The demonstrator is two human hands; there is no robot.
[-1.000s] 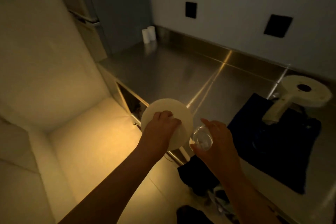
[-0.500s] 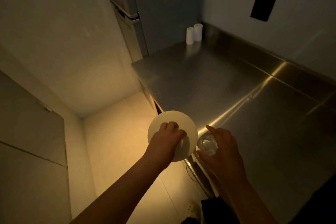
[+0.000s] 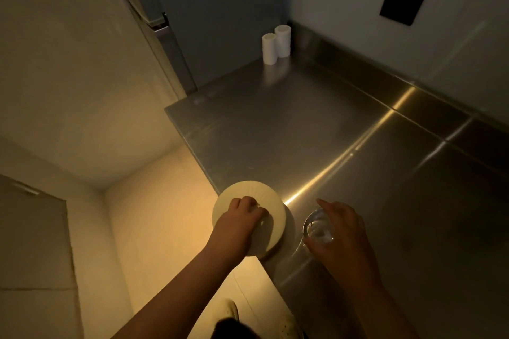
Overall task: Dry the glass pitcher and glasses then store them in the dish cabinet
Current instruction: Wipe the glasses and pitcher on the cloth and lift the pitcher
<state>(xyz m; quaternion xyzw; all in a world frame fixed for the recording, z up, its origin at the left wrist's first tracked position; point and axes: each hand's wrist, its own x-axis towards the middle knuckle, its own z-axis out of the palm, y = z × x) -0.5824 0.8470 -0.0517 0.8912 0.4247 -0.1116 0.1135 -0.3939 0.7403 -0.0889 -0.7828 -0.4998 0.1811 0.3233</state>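
Observation:
A large roll of white paper towel [image 3: 248, 201] stands at the front left corner of the steel counter [image 3: 316, 132]. My left hand [image 3: 239, 224] lies on top of the roll with its fingers curled into the middle, gripping it. Just to the right, a small clear glass [image 3: 316, 226] sits upright at counter level. My right hand [image 3: 341, 231] wraps round its right side, thumb at the near rim, forefinger stretched over the far rim. No pitcher is in view.
Two small white rolls [image 3: 275, 45] stand in the counter's far left corner by a tall grey cabinet [image 3: 170, 44]. A black square panel [image 3: 405, 0] is set in the back wall. The floor [image 3: 154, 228] lies below the counter's left edge.
Both hands have moved left along the counter and down, bringing the roll and the glass to counter level. The dark cloth and the second paper roll on the right have left the view.

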